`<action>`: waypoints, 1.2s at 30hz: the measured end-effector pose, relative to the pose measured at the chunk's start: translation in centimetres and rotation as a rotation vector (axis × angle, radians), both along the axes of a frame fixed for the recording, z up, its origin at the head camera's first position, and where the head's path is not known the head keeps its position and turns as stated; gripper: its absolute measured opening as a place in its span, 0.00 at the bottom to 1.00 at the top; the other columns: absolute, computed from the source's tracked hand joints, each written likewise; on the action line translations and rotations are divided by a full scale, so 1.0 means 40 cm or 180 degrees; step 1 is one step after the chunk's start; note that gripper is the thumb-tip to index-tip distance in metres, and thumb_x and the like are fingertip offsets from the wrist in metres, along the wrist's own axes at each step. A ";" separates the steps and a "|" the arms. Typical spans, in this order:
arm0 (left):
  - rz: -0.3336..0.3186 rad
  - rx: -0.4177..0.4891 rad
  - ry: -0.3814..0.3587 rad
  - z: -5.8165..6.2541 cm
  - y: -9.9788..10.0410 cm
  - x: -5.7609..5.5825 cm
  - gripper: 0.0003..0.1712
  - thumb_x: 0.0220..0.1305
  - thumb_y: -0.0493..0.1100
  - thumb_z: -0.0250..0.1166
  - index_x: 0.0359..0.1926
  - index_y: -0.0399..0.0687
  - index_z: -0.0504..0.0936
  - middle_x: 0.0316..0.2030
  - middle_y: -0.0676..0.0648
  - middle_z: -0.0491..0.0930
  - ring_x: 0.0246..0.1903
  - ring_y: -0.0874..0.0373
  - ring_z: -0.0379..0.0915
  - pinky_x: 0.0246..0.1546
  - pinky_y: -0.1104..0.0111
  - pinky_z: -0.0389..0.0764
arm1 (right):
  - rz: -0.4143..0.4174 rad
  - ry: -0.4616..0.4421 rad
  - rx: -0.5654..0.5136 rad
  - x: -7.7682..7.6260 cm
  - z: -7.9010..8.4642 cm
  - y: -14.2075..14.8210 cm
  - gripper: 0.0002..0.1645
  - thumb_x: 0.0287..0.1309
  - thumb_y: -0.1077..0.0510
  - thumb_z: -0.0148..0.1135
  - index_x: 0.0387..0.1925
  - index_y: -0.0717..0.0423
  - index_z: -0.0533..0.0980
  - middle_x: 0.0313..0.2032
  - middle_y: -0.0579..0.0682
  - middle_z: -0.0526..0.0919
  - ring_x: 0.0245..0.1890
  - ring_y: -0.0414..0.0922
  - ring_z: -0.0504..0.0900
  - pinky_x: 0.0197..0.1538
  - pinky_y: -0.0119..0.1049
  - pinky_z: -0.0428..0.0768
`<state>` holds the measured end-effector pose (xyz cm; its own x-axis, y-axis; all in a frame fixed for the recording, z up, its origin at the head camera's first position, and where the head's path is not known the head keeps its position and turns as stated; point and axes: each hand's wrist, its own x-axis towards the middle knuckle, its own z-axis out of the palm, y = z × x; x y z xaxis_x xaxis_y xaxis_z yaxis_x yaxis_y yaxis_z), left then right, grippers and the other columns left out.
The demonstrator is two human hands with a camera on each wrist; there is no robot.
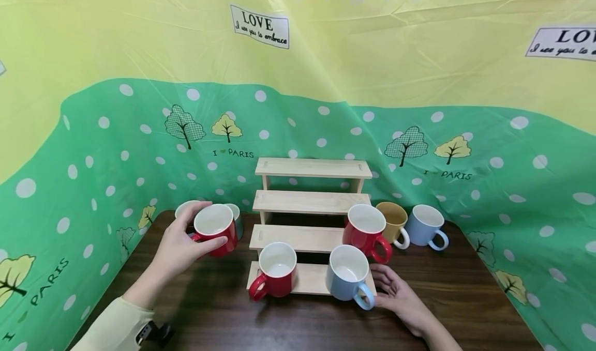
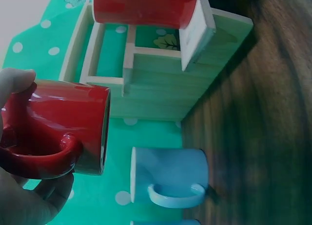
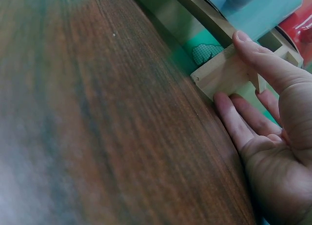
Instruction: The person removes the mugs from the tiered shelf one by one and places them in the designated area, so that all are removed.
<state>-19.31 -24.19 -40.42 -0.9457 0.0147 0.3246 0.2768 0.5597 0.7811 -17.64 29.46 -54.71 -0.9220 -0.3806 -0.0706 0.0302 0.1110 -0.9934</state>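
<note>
My left hand [image 1: 174, 250] grips a red mug [image 1: 223, 241] with a white inside, above the table left of a stepped wooden stand [image 1: 312, 169]. In the left wrist view, this red mug [image 2: 78, 112] shows its handle beside my fingers. On the stand's lowest step, a red mug [image 1: 281, 281] sits at the left and a light blue mug [image 1: 343, 276] at the right. Another red mug [image 1: 363, 234] stands at the right end of the second step. My right hand [image 1: 402, 299] touches the right end of the lowest step, thumb near the board [image 3: 222, 71], fingers fairly straight.
Behind the stand's right side, a mustard mug [image 1: 387, 222] and a light blue mug [image 1: 420, 227] stand on the dark wooden table [image 1: 209, 315]. Two more mugs are partly hidden behind my left hand, one pale blue-green [image 1: 239, 224]. A patterned cloth [image 1: 298, 118] hangs behind.
</note>
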 end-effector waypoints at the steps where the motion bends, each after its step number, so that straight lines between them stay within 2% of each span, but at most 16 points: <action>1: 0.0014 0.0002 -0.0007 -0.005 -0.003 0.001 0.50 0.56 0.48 0.88 0.75 0.52 0.72 0.65 0.43 0.78 0.60 0.45 0.75 0.50 0.61 0.86 | -0.0002 -0.0007 0.0003 0.000 0.000 0.000 0.45 0.71 0.65 0.70 0.80 0.67 0.56 0.72 0.67 0.72 0.65 0.40 0.80 0.65 0.32 0.80; 12: 0.0120 0.0038 -0.0032 -0.064 -0.039 0.004 0.50 0.55 0.47 0.88 0.75 0.51 0.72 0.63 0.42 0.80 0.59 0.46 0.76 0.49 0.68 0.84 | -0.0013 0.0001 0.0027 0.000 0.003 0.001 0.45 0.72 0.65 0.70 0.80 0.67 0.56 0.72 0.68 0.71 0.66 0.39 0.79 0.65 0.30 0.79; 16: 0.0156 -0.0015 0.0032 -0.084 -0.051 0.004 0.50 0.55 0.46 0.88 0.75 0.50 0.73 0.62 0.42 0.81 0.57 0.47 0.77 0.49 0.69 0.83 | -0.0009 -0.0012 0.0034 0.002 0.005 0.000 0.45 0.73 0.64 0.69 0.80 0.67 0.56 0.73 0.68 0.71 0.66 0.37 0.78 0.65 0.29 0.78; 21: 0.0158 -0.0080 0.0080 -0.114 -0.068 0.002 0.49 0.54 0.45 0.89 0.74 0.49 0.74 0.62 0.42 0.81 0.56 0.48 0.76 0.49 0.71 0.82 | -0.0016 -0.0051 0.0028 0.002 0.007 0.000 0.45 0.73 0.64 0.69 0.80 0.66 0.55 0.73 0.67 0.71 0.66 0.38 0.79 0.66 0.30 0.79; 27: 0.0122 -0.0163 0.0006 -0.149 -0.090 0.001 0.50 0.53 0.48 0.89 0.74 0.52 0.74 0.62 0.44 0.81 0.56 0.49 0.76 0.49 0.69 0.83 | -0.0028 -0.0085 0.0020 0.001 0.008 -0.002 0.45 0.73 0.64 0.69 0.80 0.66 0.55 0.73 0.67 0.71 0.66 0.40 0.79 0.65 0.31 0.80; 32: 0.0099 -0.0217 -0.0003 -0.178 -0.102 0.002 0.51 0.53 0.50 0.89 0.75 0.54 0.74 0.61 0.46 0.83 0.55 0.55 0.76 0.49 0.68 0.84 | -0.0017 -0.0090 0.0003 0.001 0.007 -0.001 0.45 0.73 0.64 0.69 0.80 0.66 0.55 0.73 0.68 0.71 0.66 0.41 0.79 0.65 0.33 0.81; 36: 0.0070 -0.0252 0.0061 -0.201 -0.109 -0.001 0.51 0.51 0.49 0.90 0.74 0.52 0.75 0.60 0.47 0.84 0.53 0.63 0.77 0.49 0.68 0.83 | -0.0010 -0.0071 0.0000 0.000 0.003 0.001 0.45 0.73 0.65 0.69 0.80 0.66 0.55 0.73 0.68 0.71 0.66 0.41 0.79 0.65 0.33 0.81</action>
